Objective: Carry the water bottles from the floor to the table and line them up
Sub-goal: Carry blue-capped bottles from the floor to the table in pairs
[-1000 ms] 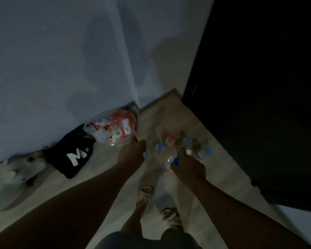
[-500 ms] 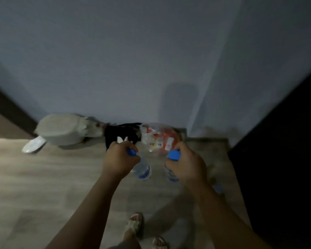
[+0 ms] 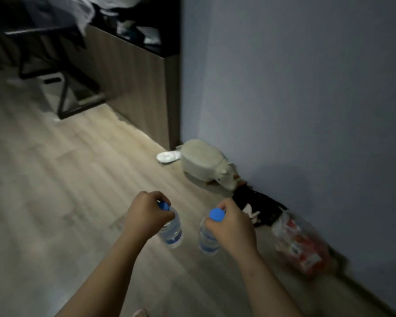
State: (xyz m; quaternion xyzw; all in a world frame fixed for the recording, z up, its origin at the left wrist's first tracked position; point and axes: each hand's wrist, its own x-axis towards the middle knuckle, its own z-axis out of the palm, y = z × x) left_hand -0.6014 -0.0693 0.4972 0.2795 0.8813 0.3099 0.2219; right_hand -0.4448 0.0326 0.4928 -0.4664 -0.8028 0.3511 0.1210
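My left hand (image 3: 144, 217) grips a clear water bottle (image 3: 172, 232) by its neck, just under the blue cap; the bottle hangs above the wooden floor. My right hand (image 3: 232, 225) holds a second clear bottle (image 3: 207, 239) the same way, its blue cap (image 3: 216, 215) showing above my fingers. The two bottles hang side by side, a small gap between them. The other bottles on the floor are out of view.
A wood-sided cabinet (image 3: 133, 72) stands ahead at the wall, a dark metal frame (image 3: 64, 97) to its left. Along the wall on the right lie a pale soft bag (image 3: 204, 161), a white dish (image 3: 167, 156), a black bag (image 3: 258, 209) and a red-and-clear plastic bag (image 3: 302, 245).
Both hands lifted a bottle off the floor from the group. The view has since swung left, away from the corner and the other bottles, towards the cabinet.
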